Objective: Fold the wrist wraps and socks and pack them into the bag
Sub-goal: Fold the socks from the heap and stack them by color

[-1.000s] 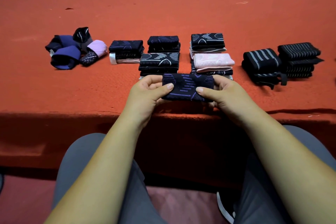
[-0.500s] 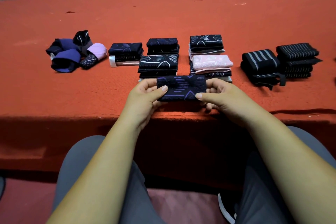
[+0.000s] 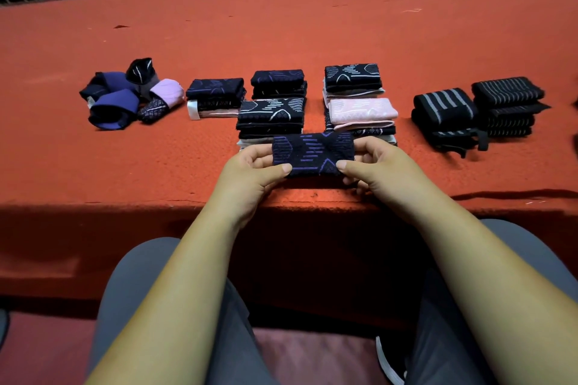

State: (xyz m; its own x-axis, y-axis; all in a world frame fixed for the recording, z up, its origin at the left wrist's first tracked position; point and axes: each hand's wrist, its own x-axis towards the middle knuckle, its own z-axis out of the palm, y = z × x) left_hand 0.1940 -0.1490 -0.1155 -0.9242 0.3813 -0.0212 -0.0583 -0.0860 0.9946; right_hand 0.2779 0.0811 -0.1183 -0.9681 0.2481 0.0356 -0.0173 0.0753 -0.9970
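I pinch the folded navy-and-purple sock point(image 3: 312, 153) at both short ends, left hand point(image 3: 250, 169) and right hand point(image 3: 380, 166) each with thumb on top and fingers curled beneath, low over the near part of the red surface point(image 3: 175, 162), just in front of the nearest dark stack point(image 3: 270, 117). I judge the layers need squeezing flat so the fold cannot spring open, then setting down square, edges aligned.

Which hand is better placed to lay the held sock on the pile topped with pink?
Probably the right hand: it grips the sock end directly before the pink-topped pile; the left hand is farther.
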